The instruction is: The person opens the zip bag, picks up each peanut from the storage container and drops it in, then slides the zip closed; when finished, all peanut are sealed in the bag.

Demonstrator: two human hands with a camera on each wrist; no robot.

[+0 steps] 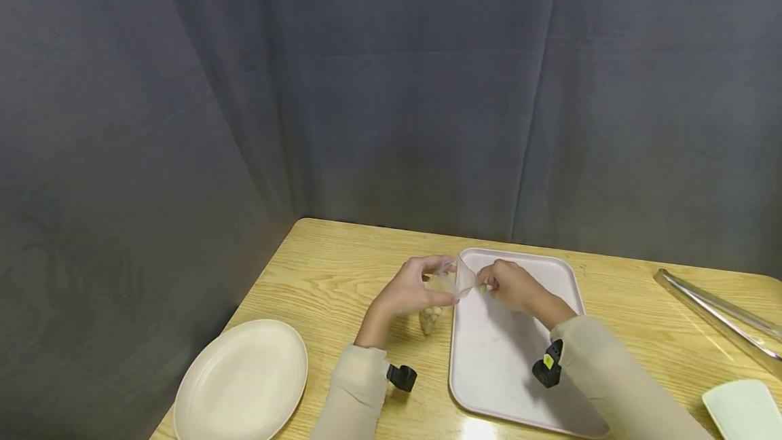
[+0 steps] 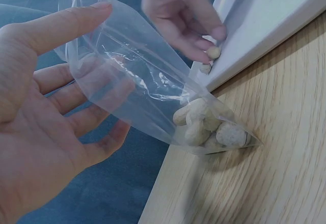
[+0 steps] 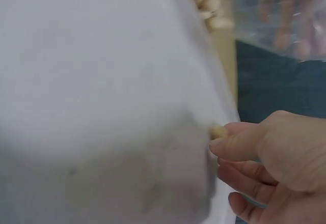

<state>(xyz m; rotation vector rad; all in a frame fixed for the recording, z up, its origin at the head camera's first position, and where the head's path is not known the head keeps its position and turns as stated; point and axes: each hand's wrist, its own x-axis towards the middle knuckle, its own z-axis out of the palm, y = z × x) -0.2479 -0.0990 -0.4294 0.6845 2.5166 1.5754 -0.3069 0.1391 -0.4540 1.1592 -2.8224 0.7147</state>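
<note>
My left hand (image 1: 411, 289) holds a clear plastic bag (image 2: 140, 76) by its open mouth, thumb on one side and fingers on the other. Several peanuts in their shells (image 2: 196, 124) lie in the bag's lower corner, low over the wood. Between thumb and fingertips, my right hand (image 1: 512, 284) pinches a peanut (image 3: 219, 131), mostly covered by the fingers. In the head view that hand is over the far left part of the pale tray (image 1: 501, 365), just right of the bag mouth. Another small pale piece (image 2: 205, 68) shows just below the pinched peanut.
To the left on the wooden table (image 1: 342, 270) lies a round cream plate (image 1: 244, 382). Metal tongs (image 1: 721, 311) lie at the right, with a pale green dish (image 1: 742, 409) nearer the front. A grey curtain (image 1: 403, 121) hangs behind the table.
</note>
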